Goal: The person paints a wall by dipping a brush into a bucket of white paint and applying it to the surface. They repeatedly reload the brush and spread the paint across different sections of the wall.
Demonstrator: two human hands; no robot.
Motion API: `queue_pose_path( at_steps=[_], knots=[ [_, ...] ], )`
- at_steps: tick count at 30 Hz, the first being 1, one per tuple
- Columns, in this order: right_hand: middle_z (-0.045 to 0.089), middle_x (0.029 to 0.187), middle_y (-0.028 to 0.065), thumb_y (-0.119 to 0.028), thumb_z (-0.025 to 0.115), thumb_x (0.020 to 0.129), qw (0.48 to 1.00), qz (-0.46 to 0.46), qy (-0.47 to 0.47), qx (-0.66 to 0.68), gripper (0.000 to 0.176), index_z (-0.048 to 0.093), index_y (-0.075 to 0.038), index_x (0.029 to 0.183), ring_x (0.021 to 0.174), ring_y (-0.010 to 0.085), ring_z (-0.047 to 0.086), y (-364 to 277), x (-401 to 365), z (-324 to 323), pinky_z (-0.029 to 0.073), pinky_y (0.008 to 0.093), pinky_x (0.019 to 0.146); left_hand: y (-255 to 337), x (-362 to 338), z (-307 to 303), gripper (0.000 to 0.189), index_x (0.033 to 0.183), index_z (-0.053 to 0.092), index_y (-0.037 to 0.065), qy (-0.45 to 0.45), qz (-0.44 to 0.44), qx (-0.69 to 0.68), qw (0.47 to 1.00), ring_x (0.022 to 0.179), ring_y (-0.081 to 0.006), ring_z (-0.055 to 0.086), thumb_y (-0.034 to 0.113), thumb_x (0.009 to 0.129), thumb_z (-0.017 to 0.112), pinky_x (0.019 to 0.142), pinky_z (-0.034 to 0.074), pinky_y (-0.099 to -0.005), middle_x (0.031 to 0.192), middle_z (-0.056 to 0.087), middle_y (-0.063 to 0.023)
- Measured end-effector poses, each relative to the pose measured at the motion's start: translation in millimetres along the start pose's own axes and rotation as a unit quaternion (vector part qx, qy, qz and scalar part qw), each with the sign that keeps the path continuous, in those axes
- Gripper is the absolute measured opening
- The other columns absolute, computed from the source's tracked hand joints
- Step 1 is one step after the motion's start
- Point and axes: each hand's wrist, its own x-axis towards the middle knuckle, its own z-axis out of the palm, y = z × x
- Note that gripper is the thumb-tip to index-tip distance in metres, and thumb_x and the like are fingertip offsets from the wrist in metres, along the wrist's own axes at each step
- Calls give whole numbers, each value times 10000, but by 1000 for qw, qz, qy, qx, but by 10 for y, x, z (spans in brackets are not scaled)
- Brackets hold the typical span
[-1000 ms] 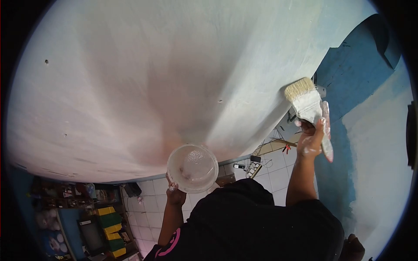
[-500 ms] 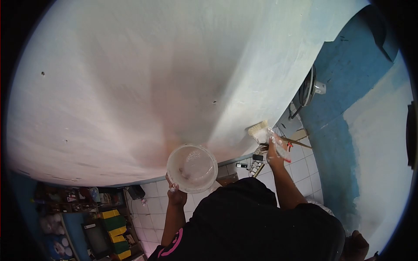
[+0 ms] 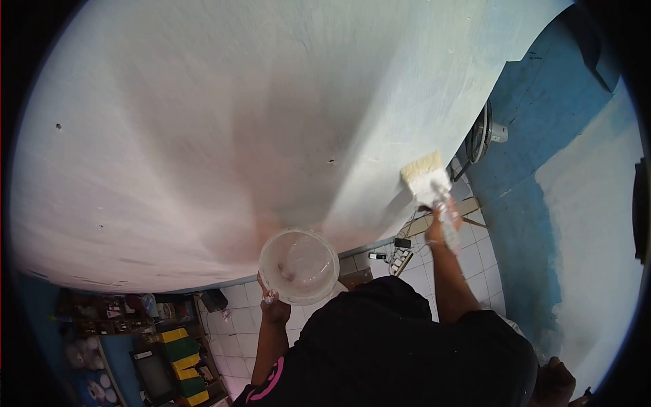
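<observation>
My right hand [image 3: 444, 220] is closed round the handle of a wide paintbrush [image 3: 428, 180], its pale bristles against the whitish wall [image 3: 285, 102] near that wall's right edge. White paint coats the brush's body and smears my fingers. Lower and to the left, my left hand [image 3: 273, 306] grips a round, whitish plastic bucket [image 3: 298, 266] by its side. Some pale liquid shows inside the bucket, with paint marks round the rim. The wall carries a few small dark holes.
A fan [image 3: 483, 132] stands beyond the wall's right edge, before a blue wall [image 3: 522, 156] partly covered in white. A power strip [image 3: 400, 261] with plugs lies on the tiled floor [image 3: 468, 264]. Shelves [image 3: 108, 312] with various items stand at lower left.
My right hand has moved the paintbrush up and to the right along the wall's edge. My left hand and the bucket stay nearly where they were.
</observation>
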Motion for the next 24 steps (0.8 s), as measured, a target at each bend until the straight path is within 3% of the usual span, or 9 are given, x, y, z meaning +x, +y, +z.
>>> queue_pose_path(
  at_steps=[5,8,9,12,15,17,20,21,24],
  knots=[
    [639,791,112,-153,505,867,951,-8,-92,-295,264,571,3,1070,626,135,607,711,-563,-335,503,264,589,-35,-30,-108,567,1272,388,21,12,-21,-7,1000,1184,-283,438,234,774,556,1019,332,-429,1266,464,-130],
    [641,794,117,-134,498,873,970,40,-81,-225,239,582,4,1050,669,156,635,1069,-777,-503,507,267,598,-119,-55,-390,545,1263,399,27,32,-11,20,999,1176,-282,444,199,767,547,1017,333,-432,1251,474,-127],
    [646,805,116,-145,510,883,980,161,-8,-119,229,588,11,1031,675,175,646,1082,-794,-467,513,269,565,-98,-36,-269,538,1260,401,28,26,4,18,999,1175,-282,445,187,766,542,1017,333,-433,1248,476,-127],
    [645,799,114,-176,526,889,983,94,-55,-147,247,584,21,1026,646,185,647,557,-447,-248,519,266,513,-19,-22,164,530,1256,404,30,22,22,14,999,1173,-283,446,168,761,538,1015,335,-435,1244,478,-127],
    [629,819,154,-174,524,890,984,175,-38,15,275,560,66,1021,572,192,633,-201,67,26,506,254,450,-37,-49,152,541,1256,405,32,42,7,14,999,1170,-283,448,182,758,553,1014,337,-434,1244,479,-124],
    [613,855,178,-189,507,874,991,119,-41,52,267,577,57,950,672,254,631,-786,255,199,525,333,526,-58,-33,105,548,1255,408,33,47,7,14,999,1166,-281,453,193,755,566,1011,340,-433,1242,482,-120],
    [605,881,189,-179,498,867,988,-79,-96,92,273,560,73,952,694,255,629,-1071,339,277,530,335,567,36,-29,174,877,1322,143,176,56,-53,37,996,1228,-258,330,287,646,691,1023,303,-414,1286,317,-86],
    [599,870,187,-173,477,870,982,-182,-34,44,276,549,81,950,731,246,609,-890,322,287,516,339,633,18,-43,155,750,1297,237,132,48,-33,22,998,1203,-262,375,252,684,652,1018,317,-415,1269,375,-93],
    [597,865,177,-220,478,880,955,-267,-95,-91,304,552,73,913,747,221,584,-556,215,258,481,319,653,-38,-98,116,523,1243,430,44,40,12,-7,999,1154,-272,465,181,759,574,1008,344,-418,1237,491,-108]
  ],
)
